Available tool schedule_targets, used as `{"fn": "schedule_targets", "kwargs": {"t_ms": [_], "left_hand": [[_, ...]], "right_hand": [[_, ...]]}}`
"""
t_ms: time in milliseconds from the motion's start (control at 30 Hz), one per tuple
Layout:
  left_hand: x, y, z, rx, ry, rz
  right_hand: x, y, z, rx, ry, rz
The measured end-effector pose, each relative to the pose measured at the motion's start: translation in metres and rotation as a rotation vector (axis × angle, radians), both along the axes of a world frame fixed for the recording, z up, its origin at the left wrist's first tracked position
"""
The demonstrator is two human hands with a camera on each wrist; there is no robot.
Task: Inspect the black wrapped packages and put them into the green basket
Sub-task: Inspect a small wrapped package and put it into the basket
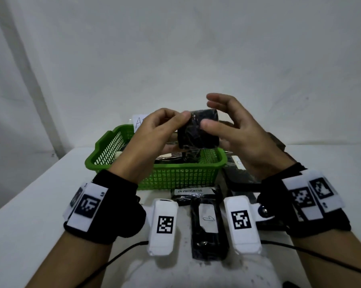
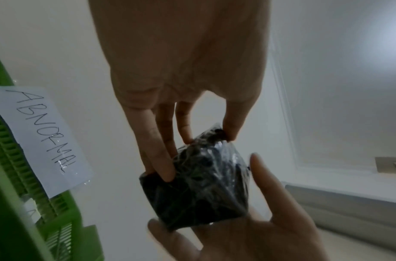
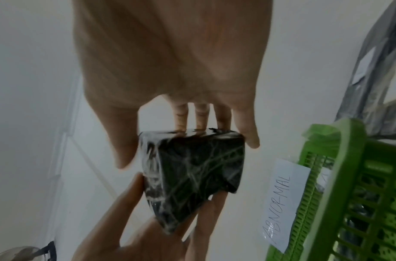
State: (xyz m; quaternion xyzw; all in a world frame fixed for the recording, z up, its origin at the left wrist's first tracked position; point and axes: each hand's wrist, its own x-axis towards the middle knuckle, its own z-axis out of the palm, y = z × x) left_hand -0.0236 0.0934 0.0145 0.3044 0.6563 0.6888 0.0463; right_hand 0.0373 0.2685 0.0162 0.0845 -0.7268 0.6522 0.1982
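A black wrapped package [image 1: 196,134] is held up in the air above the green basket [image 1: 154,175]. My left hand [image 1: 161,129] pinches its left corner between thumb and fingers [image 2: 161,159]. From the right, my right hand [image 1: 227,125] holds it, thumb laid on the front face and fingers behind; its two upper fingers stick out straight, clear of the wrap. The package's shiny film shows in the left wrist view [image 2: 203,185] and the right wrist view [image 3: 192,173]. Several more black packages [image 1: 171,159] lie inside the basket.
A paper label reading ABNORMAL [image 2: 45,141] hangs on the basket's far rim. In front of the basket lie a black package marked IN PROGRESS [image 1: 191,191] and a longer one [image 1: 208,225]. More black packages [image 1: 240,175] are stacked to the right. The table's left edge runs diagonally.
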Motion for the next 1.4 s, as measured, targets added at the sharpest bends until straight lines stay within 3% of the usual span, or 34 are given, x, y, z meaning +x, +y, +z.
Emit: {"fn": "schedule_targets", "kwargs": {"t_ms": [167,333,500,600,700,833,1033,1267,1400], "left_hand": [[-0.002,0.001,-0.002,0.065,0.076,0.027],[-0.002,-0.001,-0.002,0.073,0.088,-0.012],[-0.001,0.0,-0.003,-0.052,-0.028,-0.048],[-0.002,-0.002,-0.003,-0.056,-0.102,-0.072],[-0.004,-0.005,-0.003,-0.031,-0.019,-0.063],[-0.009,-0.008,-0.009,-0.1,0.147,-0.098],[-0.008,-0.006,-0.011,-0.142,0.321,-0.11],[-0.012,-0.013,-0.007,-0.166,0.321,-0.078],[-0.017,-0.019,-0.005,-0.198,0.293,0.039]], "right_hand": [[-0.008,0.001,-0.003,-0.224,-0.204,-0.013],[-0.011,0.008,-0.006,-0.329,-0.079,-0.026],[-0.008,0.001,-0.006,-0.076,0.094,-0.111],[-0.009,-0.002,-0.007,-0.017,0.066,-0.072],[-0.006,-0.002,-0.004,-0.151,-0.099,-0.001],[-0.001,0.004,-0.002,-0.174,-0.257,0.075],[-0.002,0.001,0.0,-0.162,-0.043,0.034],[0.002,-0.004,0.003,-0.139,-0.032,0.022],[0.001,0.001,0.002,0.129,0.055,-0.199]]}}
